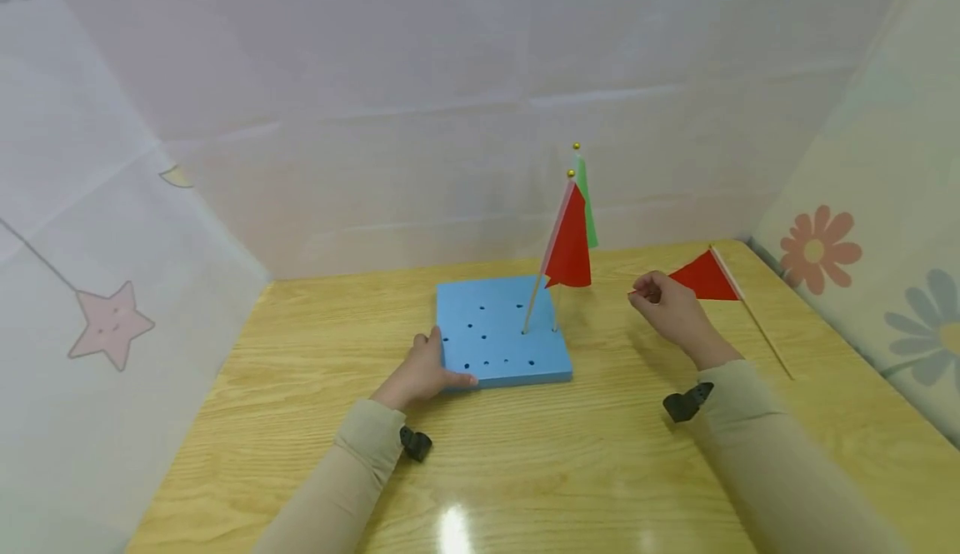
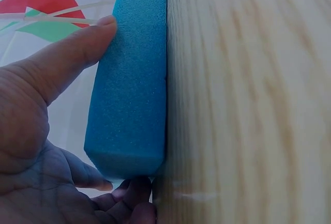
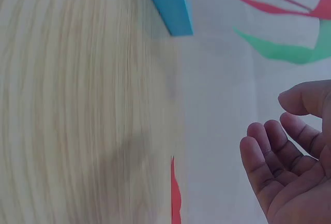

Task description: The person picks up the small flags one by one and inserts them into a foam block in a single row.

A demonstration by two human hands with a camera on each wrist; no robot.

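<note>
- Blue block (image 1: 504,347), on the desk (image 1: 285,371), roughly midway between its left and right edges and short of its far edge; the near left corner lies in the fingers of the left hand (image 1: 427,369), the thumb along the near edge, the other fingers round the left side.
- Right hand (image 1: 673,312): fingers loosely bent and holding nothing, raised above the desk.
- Handling, block: probably light, firm foam, apt to slide if pushed; best steadied by a corner, as here.
- Axis, block: nearly square, with no marked long axis; far side about parallel to the desk's far edge.
- Standing red flag (image 1: 572,242) and green flag (image 1: 589,221): sticks set in holes in the block's right half, long axes rising; the red one tilts rightward.
- Lying red flag (image 1: 705,277), near the desk's far right corner: long axis of its stick slanting roughly along the right edge; pennant at the far end, pointing towards the block.
- Handling, lying flag: presumably very light, with a stiff, slender stick and a pennant easily creased; best pinched on the bare stick.
</note>
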